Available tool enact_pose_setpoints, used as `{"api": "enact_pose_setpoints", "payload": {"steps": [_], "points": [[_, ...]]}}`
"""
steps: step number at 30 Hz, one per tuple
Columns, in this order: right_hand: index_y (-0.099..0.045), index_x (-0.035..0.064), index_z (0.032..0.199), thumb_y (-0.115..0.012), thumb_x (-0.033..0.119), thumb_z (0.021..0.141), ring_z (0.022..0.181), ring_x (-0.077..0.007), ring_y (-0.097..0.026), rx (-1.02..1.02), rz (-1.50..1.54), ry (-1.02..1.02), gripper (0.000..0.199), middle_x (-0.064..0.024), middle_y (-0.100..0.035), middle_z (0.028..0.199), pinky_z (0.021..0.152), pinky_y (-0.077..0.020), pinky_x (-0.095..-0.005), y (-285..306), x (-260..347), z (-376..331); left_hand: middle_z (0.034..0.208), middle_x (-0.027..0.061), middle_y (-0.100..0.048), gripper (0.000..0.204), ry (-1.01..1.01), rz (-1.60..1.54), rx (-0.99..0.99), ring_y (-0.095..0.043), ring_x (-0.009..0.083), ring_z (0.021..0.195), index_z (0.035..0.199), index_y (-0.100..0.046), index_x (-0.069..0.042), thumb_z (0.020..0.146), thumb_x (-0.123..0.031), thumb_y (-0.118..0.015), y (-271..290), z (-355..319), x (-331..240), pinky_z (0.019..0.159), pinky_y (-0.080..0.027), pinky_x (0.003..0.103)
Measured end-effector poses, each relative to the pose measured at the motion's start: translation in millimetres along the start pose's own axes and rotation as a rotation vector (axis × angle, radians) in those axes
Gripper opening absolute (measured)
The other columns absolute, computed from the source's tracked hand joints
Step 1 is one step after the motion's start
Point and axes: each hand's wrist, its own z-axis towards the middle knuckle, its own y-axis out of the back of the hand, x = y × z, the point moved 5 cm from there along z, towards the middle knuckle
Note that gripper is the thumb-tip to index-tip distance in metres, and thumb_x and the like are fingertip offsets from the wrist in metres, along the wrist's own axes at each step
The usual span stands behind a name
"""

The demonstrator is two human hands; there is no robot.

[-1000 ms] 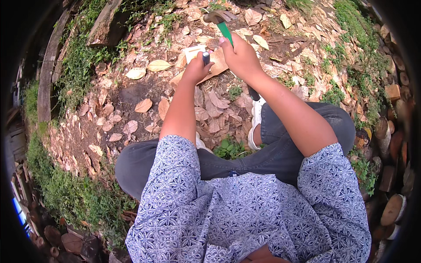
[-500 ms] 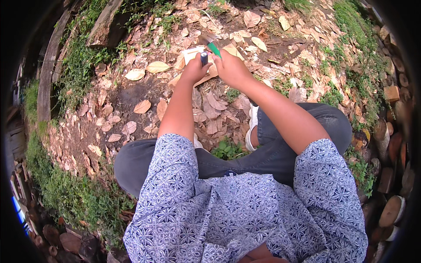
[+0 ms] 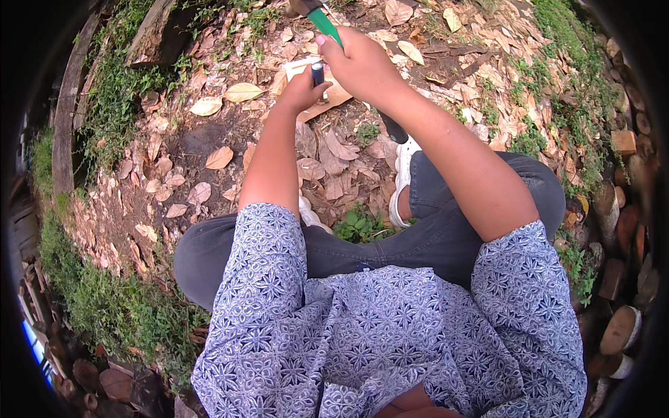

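My right hand [image 3: 364, 66] is wrapped round the handle of a hammer [image 3: 325, 26]. The handle is green near the head and dark at its butt, which shows below my wrist. The hammer's dark head is raised and partly cut off by the top edge. My left hand [image 3: 301, 91] grips an upright tool with a dark blue, metal-capped handle [image 3: 318, 72], perhaps a chisel. Its lower end is hidden. Just behind my left hand lies a pale, flat-edged piece [image 3: 298, 65], resting by a brownish board-like piece [image 3: 334, 99].
Dry leaves [image 3: 219, 158] cover the dirt around my hands. My white shoes [image 3: 403, 182] and bent knees are close below. A weathered timber block [image 3: 159, 38] sits at the far left, and stacked logs [image 3: 622, 333] line the right edge.
My right hand has lifted the hammer up and away from the capped handle. My left hand still holds the upright tool in nearly the same place.
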Motion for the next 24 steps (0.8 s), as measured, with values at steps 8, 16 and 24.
{"api": "enact_pose_setpoints", "payload": {"steps": [8,16,24], "points": [[-0.061,-0.0023,0.100,-0.050,0.032,0.102,0.082,-0.0410,-0.068,0.223,-0.355,-0.229,0.036,-0.0239,-0.067,0.085,0.073,-0.0503,-0.0502,-9,-62,-24,0.102,0.0115,-0.072,0.044,-0.005,-0.009,0.042,-0.069,0.0210,0.093,0.122,-0.061,-0.003,0.093,-0.033,-0.075,4,1,-24,0.084,-0.054,0.038],[-0.061,-0.0010,0.096,-0.050,0.033,0.103,0.071,-0.0395,-0.065,-0.104,-0.005,0.022,0.036,-0.0205,-0.065,0.073,0.067,-0.0487,-0.0501,-10,-21,-14,0.107,0.0148,-0.073,0.056,0.001,-0.064,0.105,-0.069,0.0254,0.096,0.131,-0.057,-0.004,0.089,-0.035,-0.078,2,15,5,0.087,-0.054,0.039],[-0.065,0.0001,0.104,-0.051,0.039,0.104,0.073,-0.0281,-0.065,-0.174,0.097,0.000,0.041,-0.0158,-0.065,0.078,0.071,-0.0494,-0.0393,13,8,-3,0.110,0.0192,-0.072,0.055,0.060,0.010,0.082,-0.070,0.0316,0.102,0.127,-0.057,-0.003,0.089,-0.038,-0.077,13,16,3,0.089,-0.054,0.042]]}}
